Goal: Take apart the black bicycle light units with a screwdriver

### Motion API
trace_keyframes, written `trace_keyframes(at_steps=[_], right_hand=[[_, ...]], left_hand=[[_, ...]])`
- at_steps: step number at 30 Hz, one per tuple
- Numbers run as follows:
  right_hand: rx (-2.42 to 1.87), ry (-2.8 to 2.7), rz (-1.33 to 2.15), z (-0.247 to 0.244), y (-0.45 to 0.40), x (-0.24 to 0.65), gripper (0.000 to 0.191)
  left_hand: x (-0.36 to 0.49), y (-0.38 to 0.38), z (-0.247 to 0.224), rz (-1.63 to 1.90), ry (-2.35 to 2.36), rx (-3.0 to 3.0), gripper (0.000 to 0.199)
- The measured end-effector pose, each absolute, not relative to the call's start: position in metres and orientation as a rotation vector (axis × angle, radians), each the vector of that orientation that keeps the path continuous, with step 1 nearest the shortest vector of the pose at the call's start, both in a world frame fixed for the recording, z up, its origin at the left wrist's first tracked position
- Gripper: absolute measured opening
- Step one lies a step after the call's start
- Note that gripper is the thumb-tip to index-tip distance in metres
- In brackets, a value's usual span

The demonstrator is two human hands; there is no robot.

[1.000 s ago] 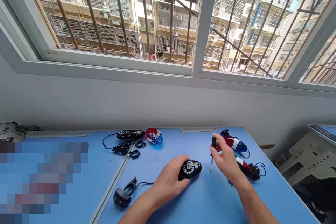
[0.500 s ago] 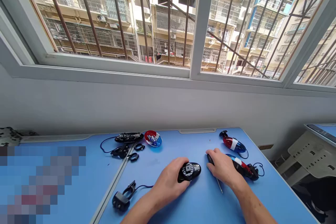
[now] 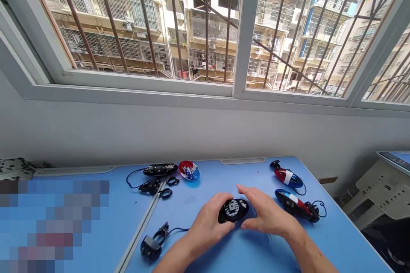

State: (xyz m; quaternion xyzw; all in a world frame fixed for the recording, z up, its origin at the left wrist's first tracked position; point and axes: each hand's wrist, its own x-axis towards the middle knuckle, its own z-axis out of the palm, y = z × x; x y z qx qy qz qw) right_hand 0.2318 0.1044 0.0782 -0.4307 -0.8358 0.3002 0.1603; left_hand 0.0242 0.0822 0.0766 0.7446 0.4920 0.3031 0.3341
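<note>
The left hand (image 3: 208,224) is clenched around a black oval casing with a white emblem (image 3: 233,210), its fingers (image 3: 217,201) curling over the casing's left end and top. The casing lies on the blue table (image 3: 182,209), near the middle of the view and between the two hands, with its emblem facing up. The right hand (image 3: 267,216) is open and palm down, with its fingers (image 3: 253,194) spread and pointing left across the far side of the casing. Its thumb (image 3: 247,224) sits just beside the casing's right end, and no firm grip shows. Farther right lie two red, white and blue capsule-shaped casings, the far one (image 3: 287,177) and the near one (image 3: 296,205), the near one trailing a coiled black cable (image 3: 320,209). Near left of the hands sits a black clamp (image 3: 150,243) with a thin cable. At far left are a clear shell with a red rim (image 3: 188,170), a long black piece (image 3: 160,169), a black clip (image 3: 149,186) and small black rings (image 3: 166,187). A metal strip (image 3: 141,222) runs along the table, and the table's left part is blurred out.
</note>
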Motion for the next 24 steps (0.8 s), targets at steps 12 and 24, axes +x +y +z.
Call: trace_keyframes(at_steps=[12, 24], right_hand=[[-1.149, -2.247, 0.898, 0.058, 0.112, 0.224, 0.086], [-1.202, -2.284, 0.829, 0.055, 0.113, 0.222, 0.085]], left_hand=[[0.025, 0.083, 0.076, 0.835, 1.234, 1.889, 0.043], [0.024, 0.083, 0.074, 0.830, 1.262, 1.897, 0.040]])
